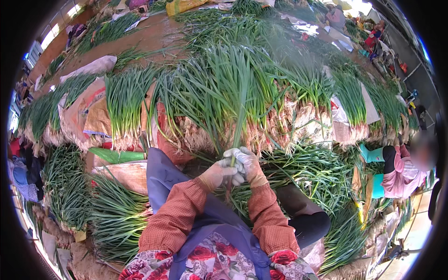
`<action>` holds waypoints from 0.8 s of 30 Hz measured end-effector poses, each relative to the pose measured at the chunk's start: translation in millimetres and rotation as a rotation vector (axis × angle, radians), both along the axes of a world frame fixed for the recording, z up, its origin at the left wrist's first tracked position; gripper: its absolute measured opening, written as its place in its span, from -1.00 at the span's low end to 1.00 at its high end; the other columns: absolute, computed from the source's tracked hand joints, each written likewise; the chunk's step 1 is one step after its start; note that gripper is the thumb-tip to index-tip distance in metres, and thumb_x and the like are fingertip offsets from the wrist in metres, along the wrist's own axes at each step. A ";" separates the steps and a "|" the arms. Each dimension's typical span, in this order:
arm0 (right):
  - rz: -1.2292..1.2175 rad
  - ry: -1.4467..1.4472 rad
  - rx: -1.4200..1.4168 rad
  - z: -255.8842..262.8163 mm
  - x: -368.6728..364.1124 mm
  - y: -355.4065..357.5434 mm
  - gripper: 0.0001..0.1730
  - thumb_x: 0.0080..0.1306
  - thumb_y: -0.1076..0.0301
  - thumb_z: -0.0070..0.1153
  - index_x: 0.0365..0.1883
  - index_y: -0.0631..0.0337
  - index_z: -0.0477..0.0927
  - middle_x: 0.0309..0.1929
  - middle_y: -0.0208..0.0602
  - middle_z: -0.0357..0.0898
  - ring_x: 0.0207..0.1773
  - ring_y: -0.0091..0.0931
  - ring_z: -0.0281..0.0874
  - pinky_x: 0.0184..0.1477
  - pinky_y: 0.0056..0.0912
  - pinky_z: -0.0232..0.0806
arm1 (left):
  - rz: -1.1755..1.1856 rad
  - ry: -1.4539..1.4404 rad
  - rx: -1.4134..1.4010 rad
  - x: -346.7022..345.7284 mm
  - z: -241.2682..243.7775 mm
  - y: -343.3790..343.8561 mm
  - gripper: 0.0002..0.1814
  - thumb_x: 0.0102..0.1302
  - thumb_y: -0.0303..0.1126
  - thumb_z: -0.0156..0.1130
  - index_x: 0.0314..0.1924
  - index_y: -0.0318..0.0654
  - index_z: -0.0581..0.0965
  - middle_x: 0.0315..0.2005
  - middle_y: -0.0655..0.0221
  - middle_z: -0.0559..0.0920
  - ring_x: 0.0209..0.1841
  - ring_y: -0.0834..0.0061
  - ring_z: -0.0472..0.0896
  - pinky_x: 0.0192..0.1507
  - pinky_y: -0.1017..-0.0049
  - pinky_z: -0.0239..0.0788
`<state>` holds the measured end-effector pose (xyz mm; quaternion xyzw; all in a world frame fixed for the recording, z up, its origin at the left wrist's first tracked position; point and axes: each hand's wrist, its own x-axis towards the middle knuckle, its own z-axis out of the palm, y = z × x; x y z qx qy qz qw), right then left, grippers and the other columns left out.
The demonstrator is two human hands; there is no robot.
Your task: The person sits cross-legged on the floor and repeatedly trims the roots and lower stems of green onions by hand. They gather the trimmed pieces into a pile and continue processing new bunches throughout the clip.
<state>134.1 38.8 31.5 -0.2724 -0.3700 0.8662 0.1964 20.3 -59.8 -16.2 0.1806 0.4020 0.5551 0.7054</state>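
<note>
My left hand, in a thin pale glove, is closed around the lower stem of a green onion plant. My right hand, gloved too, grips the same stem from the other side, its fingers touching the left ones. The leaves point away from me, and reddish roots hang below my hands. Just beyond lies a long row of green onions with pale, tangled roots towards me. A blue apron covers my lap.
Loose green onions lie at my right, and a bundle is at my left. Woven sacks lie among them. A person in pink sits at the far right, another person at the far left.
</note>
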 end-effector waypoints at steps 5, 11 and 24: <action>-0.151 0.159 -0.040 -22.3 27.3 11.8 -0.77 0.30 0.38 0.11 -0.22 0.41 0.57 -0.43 -0.27 0.60 -0.42 -0.49 0.59 -0.34 -0.47 0.49 | 0.003 -0.140 0.261 11.6 -1.2 11.2 -0.54 0.41 -0.54 -0.01 0.30 -0.27 0.34 -0.07 0.28 0.57 -0.16 0.42 0.64 -0.08 0.36 0.51; -0.385 0.191 0.247 -20.3 50.9 7.0 -0.79 0.32 0.37 0.16 -0.19 0.36 0.63 -0.45 -0.40 0.61 -0.51 -0.68 0.45 -0.48 -0.71 0.25 | 0.266 -0.188 0.139 17.8 -12.2 25.9 -0.66 0.46 -0.44 0.01 0.19 -0.37 0.41 -0.17 0.22 0.66 -0.16 0.37 0.63 -0.03 0.34 0.48; 0.053 -0.307 1.128 -63.6 12.3 23.1 -0.71 0.40 0.19 0.12 -0.15 0.27 0.58 -0.43 -0.39 0.60 -0.50 -0.59 0.53 -0.45 -0.52 0.37 | 0.644 0.091 -0.073 -18.3 -8.2 49.1 -0.64 0.37 -0.45 0.12 0.16 -0.27 0.42 -0.27 0.22 0.72 -0.43 0.54 0.61 -0.50 0.60 0.30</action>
